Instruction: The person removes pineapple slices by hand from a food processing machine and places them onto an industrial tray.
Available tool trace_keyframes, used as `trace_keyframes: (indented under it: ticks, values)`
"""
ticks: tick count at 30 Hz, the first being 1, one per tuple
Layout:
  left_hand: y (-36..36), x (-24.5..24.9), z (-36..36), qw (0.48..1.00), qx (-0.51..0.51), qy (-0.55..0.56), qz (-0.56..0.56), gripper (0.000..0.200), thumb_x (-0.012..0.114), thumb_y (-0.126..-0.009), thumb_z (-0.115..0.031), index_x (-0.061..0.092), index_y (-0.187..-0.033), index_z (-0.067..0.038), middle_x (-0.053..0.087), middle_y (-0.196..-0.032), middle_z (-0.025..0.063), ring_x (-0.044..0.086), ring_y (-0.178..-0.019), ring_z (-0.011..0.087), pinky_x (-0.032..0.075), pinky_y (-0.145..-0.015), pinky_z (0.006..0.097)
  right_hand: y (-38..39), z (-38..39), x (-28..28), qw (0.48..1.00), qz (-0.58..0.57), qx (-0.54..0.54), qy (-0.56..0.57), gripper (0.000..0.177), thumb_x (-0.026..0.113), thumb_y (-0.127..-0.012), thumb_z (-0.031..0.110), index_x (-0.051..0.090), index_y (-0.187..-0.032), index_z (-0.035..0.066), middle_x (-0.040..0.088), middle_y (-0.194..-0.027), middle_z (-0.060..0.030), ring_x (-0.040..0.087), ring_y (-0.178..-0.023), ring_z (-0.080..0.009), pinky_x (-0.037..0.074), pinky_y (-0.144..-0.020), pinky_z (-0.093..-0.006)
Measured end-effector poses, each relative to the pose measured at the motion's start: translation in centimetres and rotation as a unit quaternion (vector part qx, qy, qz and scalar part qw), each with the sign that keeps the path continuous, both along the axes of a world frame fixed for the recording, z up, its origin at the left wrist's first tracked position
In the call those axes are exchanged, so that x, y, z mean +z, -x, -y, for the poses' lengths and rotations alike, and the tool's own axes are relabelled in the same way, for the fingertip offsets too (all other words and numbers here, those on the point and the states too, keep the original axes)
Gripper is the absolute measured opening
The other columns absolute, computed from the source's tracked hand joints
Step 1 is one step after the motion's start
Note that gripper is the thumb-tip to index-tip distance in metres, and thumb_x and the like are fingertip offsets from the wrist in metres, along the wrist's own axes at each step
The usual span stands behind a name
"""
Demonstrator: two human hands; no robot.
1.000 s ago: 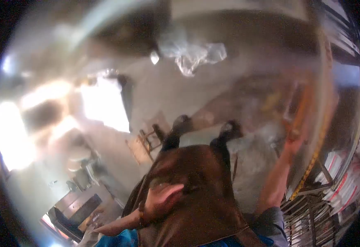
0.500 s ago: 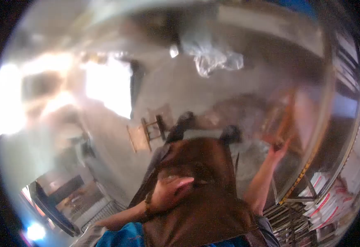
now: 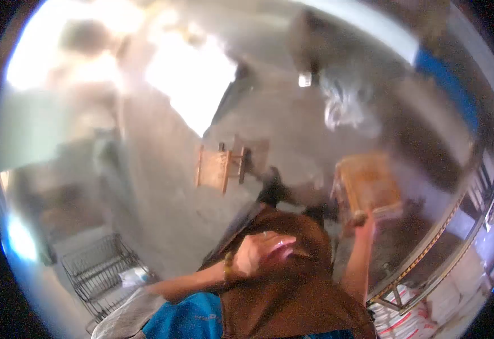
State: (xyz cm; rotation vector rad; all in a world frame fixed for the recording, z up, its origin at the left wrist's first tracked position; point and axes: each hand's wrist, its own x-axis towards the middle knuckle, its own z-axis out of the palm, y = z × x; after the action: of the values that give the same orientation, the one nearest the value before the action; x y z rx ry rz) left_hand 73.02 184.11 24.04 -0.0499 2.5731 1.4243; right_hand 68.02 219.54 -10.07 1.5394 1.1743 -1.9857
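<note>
My right hand (image 3: 363,218), arm stretched forward, is closed around the near edge of a small wooden stool (image 3: 369,183). Its flat orange-brown top faces up toward me; motion blurs its outline. My left hand (image 3: 266,248) hovers in front of the brown apron (image 3: 283,288) at my waist, fingers loosely curved with nothing visible in them. A ring and a beaded bracelet (image 3: 228,269) are on that hand and wrist. Beyond the apron, my dark shoe (image 3: 272,183) shows on the floor.
Another low wooden stool (image 3: 216,169) stands on the concrete floor ahead left. Crumpled clear plastic (image 3: 343,107) lies farther off. A black wire rack (image 3: 103,268) is at left. On the right are a metal frame (image 3: 427,254) and white sacks with red print (image 3: 402,322).
My view has swung left, so the room shifts rightward. The held stool has turned from edge-on to showing its flat top. My left hand remains before the apron.
</note>
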Motion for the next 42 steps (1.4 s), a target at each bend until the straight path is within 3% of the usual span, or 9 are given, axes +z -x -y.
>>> trace_keyframes:
  ticks: [2,7,18,20,23,31,37,39,42]
  values:
    - [-0.8,0.9,3.3,0.999,0.049,-0.002,-0.025,0.029,0.070,-0.079,-0.009,0.063,-0.107,-0.007,0.065,-0.081,0.0118,0.064,-0.071,0.0293,0.053,-0.061,0.0375,0.2,3.4,0.8,0.999,0.018,0.035,0.026,0.051,0.073,-0.078,0.027,0.055,-0.122,0.010,0.053,-0.121,-0.0136,0.056,-0.103,-0.0315,0.047,-0.077,-0.0534]
    - [-4.0,3.4,12.3,0.992,0.121,0.005,-0.047,0.030,0.069,-0.080,-0.007,0.062,-0.109,-0.005,0.067,-0.085,0.0114,0.065,-0.073,0.0260,0.053,-0.062,0.0337,0.5,13.4,9.1,0.989,-0.040,0.139,0.018,0.051,0.075,-0.074,0.022,0.057,-0.117,0.002,0.061,-0.108,-0.0119,0.060,-0.097,-0.0306,0.050,-0.078,-0.0483]
    - [-14.6,8.8,27.7,0.936,0.332,0.056,-0.101,0.028,0.067,-0.079,-0.006,0.063,-0.107,-0.006,0.064,-0.081,0.0124,0.063,-0.070,0.0288,0.051,-0.064,0.0347,4.7,26.0,12.0,0.928,-0.094,0.357,-0.053,0.052,0.073,-0.071,0.007,0.055,-0.120,0.000,0.062,-0.107,-0.0093,0.061,-0.092,-0.0259,0.050,-0.080,-0.0397]
    - [-17.5,10.0,27.9,0.924,0.360,0.084,-0.101,0.029,0.067,-0.078,-0.005,0.063,-0.107,-0.006,0.064,-0.079,0.0117,0.062,-0.068,0.0282,0.051,-0.063,0.0341,5.5,26.7,10.6,0.911,-0.117,0.393,0.047,0.051,0.074,-0.072,0.006,0.054,-0.119,0.001,0.062,-0.105,-0.0084,0.061,-0.090,-0.0260,0.050,-0.078,-0.0401]
    - [-21.0,12.7,26.5,0.873,0.434,0.217,-0.046,0.025,0.069,-0.077,-0.005,0.064,-0.102,-0.006,0.062,-0.073,0.0092,0.061,-0.062,0.0251,0.050,-0.059,0.0324,6.4,30.3,12.4,0.907,-0.097,0.408,0.037,0.047,0.075,-0.071,0.006,0.056,-0.114,0.003,0.062,-0.102,-0.0074,0.060,-0.088,-0.0236,0.051,-0.075,-0.0394]
    - [-25.0,17.1,20.9,0.810,0.524,0.260,-0.031,0.022,0.069,-0.078,-0.004,0.065,-0.100,-0.004,0.062,-0.070,0.0086,0.060,-0.058,0.0199,0.050,-0.056,0.0288,9.2,31.2,11.0,0.906,-0.038,0.418,0.056,0.032,0.074,-0.072,0.013,0.061,-0.101,0.007,0.061,-0.094,-0.0052,0.059,-0.085,-0.0237,0.049,-0.071,-0.0412]
    - [-26.4,21.3,23.2,0.805,0.531,0.256,-0.061,0.020,0.070,-0.078,-0.005,0.066,-0.098,-0.006,0.062,-0.069,0.0084,0.059,-0.056,0.0207,0.049,-0.053,0.0298,7.3,33.0,18.5,0.887,0.002,0.455,0.083,0.028,0.069,-0.078,0.025,0.063,-0.101,0.010,0.061,-0.103,-0.0091,0.058,-0.091,-0.0276,0.049,-0.074,-0.0447]
    - [-27.4,22.1,24.1,0.803,0.537,0.250,-0.064,0.020,0.070,-0.078,-0.005,0.066,-0.098,-0.006,0.062,-0.069,0.0082,0.059,-0.056,0.0206,0.048,-0.053,0.0299,6.1,33.5,20.6,0.891,0.003,0.452,0.046,0.047,0.063,-0.082,0.030,0.055,-0.120,0.004,0.060,-0.116,-0.0142,0.060,-0.100,-0.0312,0.050,-0.084,-0.0453]
    - [-31.1,20.8,26.5,0.794,0.557,0.230,-0.077,0.022,0.070,-0.076,-0.006,0.066,-0.097,-0.009,0.063,-0.072,0.0080,0.060,-0.060,0.0244,0.048,-0.053,0.0333,2.0,35.0,26.0,0.858,-0.084,0.500,0.086,0.044,0.059,-0.085,0.029,0.054,-0.121,0.004,0.058,-0.118,-0.0149,0.058,-0.104,-0.0303,0.050,-0.086,-0.0448]
